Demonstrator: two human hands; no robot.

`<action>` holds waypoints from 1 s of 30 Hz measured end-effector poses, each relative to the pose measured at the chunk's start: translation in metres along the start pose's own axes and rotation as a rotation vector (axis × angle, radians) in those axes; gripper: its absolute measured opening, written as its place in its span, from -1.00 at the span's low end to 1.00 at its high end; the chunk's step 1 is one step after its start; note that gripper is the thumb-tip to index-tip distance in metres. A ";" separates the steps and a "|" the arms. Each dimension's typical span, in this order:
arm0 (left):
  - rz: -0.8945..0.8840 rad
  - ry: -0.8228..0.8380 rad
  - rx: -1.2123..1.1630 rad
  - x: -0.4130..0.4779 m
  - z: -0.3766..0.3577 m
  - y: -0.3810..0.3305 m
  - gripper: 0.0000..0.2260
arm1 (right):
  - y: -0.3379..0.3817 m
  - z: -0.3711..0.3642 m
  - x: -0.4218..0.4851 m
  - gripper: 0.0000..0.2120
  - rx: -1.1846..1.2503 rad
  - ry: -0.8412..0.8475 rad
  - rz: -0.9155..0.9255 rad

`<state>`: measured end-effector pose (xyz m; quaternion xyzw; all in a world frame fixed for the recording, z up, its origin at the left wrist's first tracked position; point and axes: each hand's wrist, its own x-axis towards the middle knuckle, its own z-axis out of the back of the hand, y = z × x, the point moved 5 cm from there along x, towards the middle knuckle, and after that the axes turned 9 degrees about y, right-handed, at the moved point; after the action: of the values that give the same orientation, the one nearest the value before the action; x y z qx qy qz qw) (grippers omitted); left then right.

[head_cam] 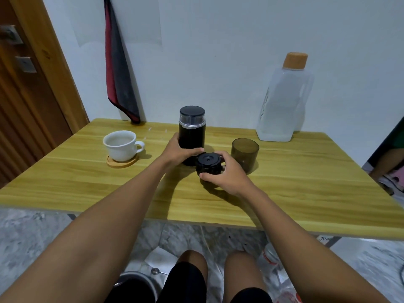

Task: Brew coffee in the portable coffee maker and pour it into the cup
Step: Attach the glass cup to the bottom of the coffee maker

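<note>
Wood-grain table (284, 182) against a white wall is holding everything I'm watching. My left hand (177, 150) is wrapping its fingers round the tall black coffee maker (192, 132), which is standing upright mid-table. My right hand (227, 176) is gripping the black round cap (208, 164) just in front of it. I'm judging that a crooked twist or a slipping grip could tip the maker toward the smoky tumbler (244, 153) nearby. The white cup (120, 145) is sitting on its coaster (122, 164), well to the left.

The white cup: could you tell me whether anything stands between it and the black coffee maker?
Nothing visible does: only bare table lies between the coffee maker, gripped by the left hand, and the white cup. The black round part in the right hand and the smoky tumbler sit on its other side.
</note>
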<state>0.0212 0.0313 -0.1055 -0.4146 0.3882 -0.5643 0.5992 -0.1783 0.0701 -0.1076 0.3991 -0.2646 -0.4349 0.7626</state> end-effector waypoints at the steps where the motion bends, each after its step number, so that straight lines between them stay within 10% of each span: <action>1: -0.019 -0.016 -0.016 0.002 -0.002 0.000 -0.18 | -0.001 0.000 -0.001 -0.29 0.001 -0.005 0.000; 14: -0.170 -0.097 -0.345 -0.013 0.018 -0.058 -0.63 | -0.002 -0.001 -0.013 -0.35 0.057 -0.043 0.050; 30: -0.160 0.040 -0.328 -0.046 0.030 -0.100 -0.58 | 0.049 0.018 0.005 -0.31 0.360 -0.213 0.122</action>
<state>0.0109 0.0767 -0.0017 -0.5249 0.4526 -0.5475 0.4688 -0.1674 0.0741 -0.0570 0.4639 -0.4406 -0.3733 0.6718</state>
